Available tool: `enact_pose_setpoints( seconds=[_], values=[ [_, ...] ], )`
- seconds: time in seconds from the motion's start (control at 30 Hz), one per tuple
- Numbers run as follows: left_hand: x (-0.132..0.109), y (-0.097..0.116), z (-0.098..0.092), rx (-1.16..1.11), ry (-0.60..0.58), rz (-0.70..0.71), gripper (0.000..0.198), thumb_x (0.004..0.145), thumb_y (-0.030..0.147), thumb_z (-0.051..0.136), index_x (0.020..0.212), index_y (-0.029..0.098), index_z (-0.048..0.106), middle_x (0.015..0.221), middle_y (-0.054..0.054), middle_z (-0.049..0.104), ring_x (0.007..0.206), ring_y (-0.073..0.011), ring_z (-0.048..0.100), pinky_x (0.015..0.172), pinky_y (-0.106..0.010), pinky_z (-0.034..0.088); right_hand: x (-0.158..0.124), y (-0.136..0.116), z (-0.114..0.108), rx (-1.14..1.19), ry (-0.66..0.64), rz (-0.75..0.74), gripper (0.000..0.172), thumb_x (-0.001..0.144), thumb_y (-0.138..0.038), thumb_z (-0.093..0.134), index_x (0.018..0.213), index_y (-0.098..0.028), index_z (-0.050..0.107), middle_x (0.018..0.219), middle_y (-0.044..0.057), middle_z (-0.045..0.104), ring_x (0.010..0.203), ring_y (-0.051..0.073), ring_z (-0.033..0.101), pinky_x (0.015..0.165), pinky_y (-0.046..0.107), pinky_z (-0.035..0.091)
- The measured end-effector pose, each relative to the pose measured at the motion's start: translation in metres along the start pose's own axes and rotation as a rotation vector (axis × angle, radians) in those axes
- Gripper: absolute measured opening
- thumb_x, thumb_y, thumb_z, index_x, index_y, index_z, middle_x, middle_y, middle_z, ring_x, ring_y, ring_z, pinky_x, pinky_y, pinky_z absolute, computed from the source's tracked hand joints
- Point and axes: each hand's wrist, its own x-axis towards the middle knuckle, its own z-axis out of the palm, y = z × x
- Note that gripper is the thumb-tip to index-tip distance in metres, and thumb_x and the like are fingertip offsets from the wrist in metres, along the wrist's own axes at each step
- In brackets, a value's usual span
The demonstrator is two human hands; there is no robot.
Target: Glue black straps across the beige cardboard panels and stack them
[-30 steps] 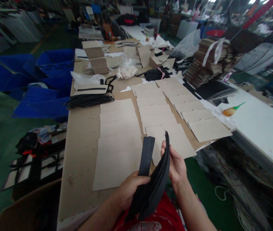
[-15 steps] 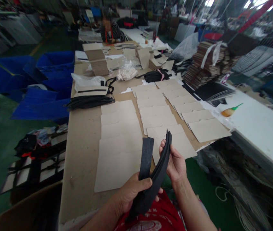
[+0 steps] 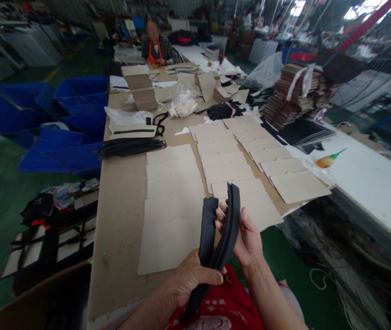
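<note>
A bundle of black strips (image 3: 230,224), flat and flexible like fabric or foam, stands tilted above the front of the table. My left hand (image 3: 195,277) is closed around its lower part, thumb across the front. One black strip (image 3: 208,224) is split off to the left of the bundle, its lower end in the same grip. Around the bundle's upper part curl the fingers of my right hand (image 3: 247,238), with the thumb on the right side. Beneath and beyond lie overlapping beige cardboard sheets (image 3: 171,243) in rows.
More black strips (image 3: 130,146) lie at the table's left edge. A tied cardboard stack (image 3: 292,91) and a glue bottle (image 3: 331,159) are on the right. Blue bins (image 3: 61,146) stand left of the table. A person (image 3: 157,46) sits at the far end.
The bundle's upper end has swung left and stands more upright, my right hand moving left with it. The separate strip has shifted slightly left. My left hand keeps its grip.
</note>
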Motion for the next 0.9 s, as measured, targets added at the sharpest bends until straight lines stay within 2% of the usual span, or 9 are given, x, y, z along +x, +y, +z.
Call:
enact_pose_setpoints(
  seconds=[0.07,0.13,0.23,0.33,0.43,0.5,0.63,0.77,0.9],
  values=[
    [-0.001,-0.001,0.002,0.006,0.045,0.032,0.040,0.048,0.022,0.087,0.085,0.011,0.074,0.078,-0.005,0.070,0.072,-0.0161,0.060,0.067,-0.024,0.041,-0.005,0.004,0.002,-0.113,0.018,-0.077,0.039,0.083,-0.032,0.073,0.119,-0.021,0.064,0.125,0.007,0.067,0.103,0.021,0.068,0.083,0.036,0.061],
    [-0.001,-0.001,0.006,-0.014,0.066,0.055,0.044,0.047,0.021,0.089,0.087,0.012,0.074,0.078,-0.004,0.069,0.074,-0.0163,0.059,0.067,-0.024,0.040,-0.010,0.006,0.001,-0.227,0.055,-0.140,0.047,0.076,-0.022,0.079,0.120,-0.023,0.063,0.122,0.006,0.067,0.092,0.018,0.070,0.077,0.031,0.062],
    [0.000,0.003,0.015,-0.058,0.030,0.097,0.050,0.049,0.019,0.090,0.097,0.015,0.074,0.083,-0.002,0.070,0.081,-0.0178,0.059,0.074,-0.025,0.042,-0.015,0.003,-0.001,-0.304,0.111,-0.164,0.049,0.071,-0.014,0.081,0.117,-0.022,0.063,0.114,0.004,0.068,0.082,0.013,0.069,0.073,0.026,0.062],
    [0.005,0.007,0.024,-0.079,-0.031,0.129,0.051,0.056,0.020,0.089,0.105,0.017,0.073,0.089,-0.002,0.070,0.083,-0.0178,0.060,0.081,-0.026,0.044,-0.016,-0.006,-0.003,-0.303,0.115,-0.175,0.045,0.073,-0.014,0.078,0.116,-0.022,0.063,0.115,0.004,0.068,0.085,0.014,0.069,0.073,0.025,0.062],
    [0.017,0.005,0.031,-0.066,-0.025,0.139,0.046,0.063,0.026,0.087,0.105,0.015,0.072,0.083,-0.002,0.068,0.069,-0.0133,0.057,0.069,-0.024,0.045,-0.013,-0.019,-0.004,-0.244,0.075,-0.185,0.043,0.075,-0.013,0.074,0.116,-0.021,0.064,0.117,0.007,0.069,0.090,0.016,0.070,0.077,0.029,0.062],
    [0.028,0.003,0.035,-0.074,-0.003,0.140,0.046,0.065,0.032,0.087,0.105,0.014,0.071,0.079,-0.002,0.067,0.064,-0.0126,0.057,0.062,-0.023,0.044,-0.009,-0.029,-0.007,-0.179,0.040,-0.180,0.043,0.075,-0.013,0.071,0.117,-0.019,0.064,0.120,0.010,0.069,0.095,0.019,0.070,0.080,0.032,0.062],
    [0.052,0.005,0.051,-0.131,0.013,0.120,0.048,0.069,0.033,0.086,0.109,0.012,0.070,0.090,-0.008,0.071,0.076,-0.0173,0.064,0.069,-0.025,0.048,0.003,-0.058,-0.021,-0.039,-0.050,-0.091,0.048,0.072,-0.019,0.067,0.120,-0.011,0.065,0.122,0.015,0.068,0.097,0.022,0.071,0.088,0.035,0.059],
    [0.079,0.015,0.085,-0.150,0.020,0.081,0.054,0.066,0.033,0.088,0.112,0.012,0.069,0.087,-0.009,0.072,0.074,-0.0196,0.066,0.068,-0.028,0.051,0.015,-0.095,-0.035,0.016,-0.066,-0.035,0.052,0.074,-0.023,0.062,0.125,-0.012,0.063,0.120,0.013,0.069,0.097,0.022,0.071,0.096,0.040,0.055],
    [0.106,0.023,0.117,-0.202,0.122,0.077,0.050,0.062,0.032,0.090,0.104,0.013,0.070,0.076,-0.006,0.071,0.064,-0.0167,0.064,0.064,-0.027,0.051,0.027,-0.129,-0.044,0.089,-0.059,-0.030,0.052,0.074,-0.025,0.062,0.124,-0.011,0.065,0.124,0.012,0.068,0.106,0.021,0.068,0.097,0.033,0.054]
  ],
)
